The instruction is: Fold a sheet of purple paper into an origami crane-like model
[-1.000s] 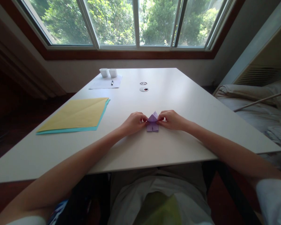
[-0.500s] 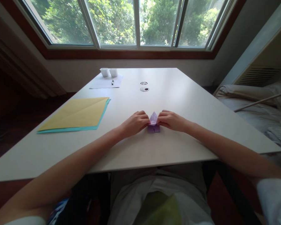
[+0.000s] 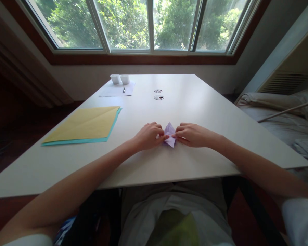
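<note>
A small piece of folded purple paper lies on the white table near its front edge, with a point at the top and a pointed flap folded down toward me. At its left side my left hand pinches the paper, the thumb pressing on the fold. From the right, my right hand grips the opposite side between thumb and fingers. The fingertips cover both side edges of the paper.
Yellow paper rests on teal paper at the left. Farther back, two white containers stand by a white sheet with a pen on it. Two round grommets are set in the tabletop.
The front of the purple paper has gone from a split square edge to a downward-pointing flap. My left thumb has moved onto the fold; both hands stay at its sides.
</note>
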`<state>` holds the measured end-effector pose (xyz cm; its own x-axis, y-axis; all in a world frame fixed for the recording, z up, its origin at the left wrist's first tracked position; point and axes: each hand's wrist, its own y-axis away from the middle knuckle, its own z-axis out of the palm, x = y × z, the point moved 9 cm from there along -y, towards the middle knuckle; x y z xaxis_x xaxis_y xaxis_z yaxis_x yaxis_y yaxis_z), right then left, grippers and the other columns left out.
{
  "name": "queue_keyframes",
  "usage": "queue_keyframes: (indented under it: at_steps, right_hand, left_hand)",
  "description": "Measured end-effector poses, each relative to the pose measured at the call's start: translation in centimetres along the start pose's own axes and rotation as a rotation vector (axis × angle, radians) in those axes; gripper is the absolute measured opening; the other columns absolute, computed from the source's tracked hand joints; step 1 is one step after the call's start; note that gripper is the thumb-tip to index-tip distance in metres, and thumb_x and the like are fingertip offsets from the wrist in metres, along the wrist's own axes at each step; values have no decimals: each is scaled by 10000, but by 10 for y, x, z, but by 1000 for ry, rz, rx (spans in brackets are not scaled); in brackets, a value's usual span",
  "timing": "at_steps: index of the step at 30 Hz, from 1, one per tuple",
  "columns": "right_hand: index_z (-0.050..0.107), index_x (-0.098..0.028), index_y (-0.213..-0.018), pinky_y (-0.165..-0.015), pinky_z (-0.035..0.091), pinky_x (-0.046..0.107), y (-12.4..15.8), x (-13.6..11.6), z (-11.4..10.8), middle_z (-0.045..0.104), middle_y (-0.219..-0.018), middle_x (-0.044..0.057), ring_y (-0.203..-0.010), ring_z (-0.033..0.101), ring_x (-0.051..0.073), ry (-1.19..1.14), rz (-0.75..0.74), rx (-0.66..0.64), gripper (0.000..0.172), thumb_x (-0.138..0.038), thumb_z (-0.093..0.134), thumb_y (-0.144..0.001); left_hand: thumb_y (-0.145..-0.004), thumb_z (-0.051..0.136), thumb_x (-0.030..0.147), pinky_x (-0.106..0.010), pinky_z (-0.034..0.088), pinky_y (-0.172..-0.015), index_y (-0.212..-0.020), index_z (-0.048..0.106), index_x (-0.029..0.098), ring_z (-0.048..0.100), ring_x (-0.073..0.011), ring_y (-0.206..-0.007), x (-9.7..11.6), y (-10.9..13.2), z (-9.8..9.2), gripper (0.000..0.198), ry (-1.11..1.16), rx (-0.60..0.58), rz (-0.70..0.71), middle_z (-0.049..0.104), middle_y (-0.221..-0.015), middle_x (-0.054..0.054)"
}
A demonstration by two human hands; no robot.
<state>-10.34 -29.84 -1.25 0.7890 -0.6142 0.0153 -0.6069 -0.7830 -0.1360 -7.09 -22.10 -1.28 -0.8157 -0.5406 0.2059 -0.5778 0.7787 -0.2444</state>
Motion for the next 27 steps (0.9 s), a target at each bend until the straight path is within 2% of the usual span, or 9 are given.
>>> queue_keyframes:
  at_steps: [5,9,12,20,24,27]
  right_hand:
    - [683,-160,-795,-687,385,289,-3,4,-3,644,-798,82,-771,539,175,22,114,71,331,-395,463,-876]
    - [683,-188,-899,-697,383,285,-4,-3,-4,641,-879,77,-806,529,178,55,102,121,272,-389,504,-856]
    - [686,-204,-928,-682,382,270,-3,-1,-4,644,-863,66,-811,532,172,9,127,109,247,-368,517,-853]
    - [700,-198,-853,-609,366,265,-2,4,-3,652,-772,64,-760,547,186,-14,210,17,288,-452,583,-786]
    - [691,-191,-856,-620,373,267,-2,8,-2,653,-774,65,-779,557,193,-78,230,31,277,-440,606,-769]
    - [661,-185,-927,-627,381,257,-2,18,5,650,-811,54,-747,565,170,-209,284,50,314,-434,636,-739]
  left_hand:
    - [-762,584,493,-304,367,-675,-771,709,231,537,-204,-803,4,3,0,290,-84,22,-82,648,-774,-42]
    - [-759,558,543,-321,360,-687,-826,714,256,535,-225,-837,9,8,-4,334,-170,10,-117,648,-783,-46]
    - [-738,550,586,-326,361,-690,-848,712,257,535,-234,-846,11,10,-5,383,-206,-5,-137,649,-786,-50]
    - [-686,580,614,-346,366,-692,-828,719,244,543,-260,-838,11,9,-7,420,-241,-24,-149,666,-759,-63]
    - [-708,563,602,-357,372,-702,-730,719,196,550,-263,-814,12,10,-10,436,-270,-20,-105,657,-695,-88]
    - [-769,502,576,-362,389,-709,-749,716,187,555,-258,-818,3,10,-11,445,-225,5,-137,658,-736,-94]
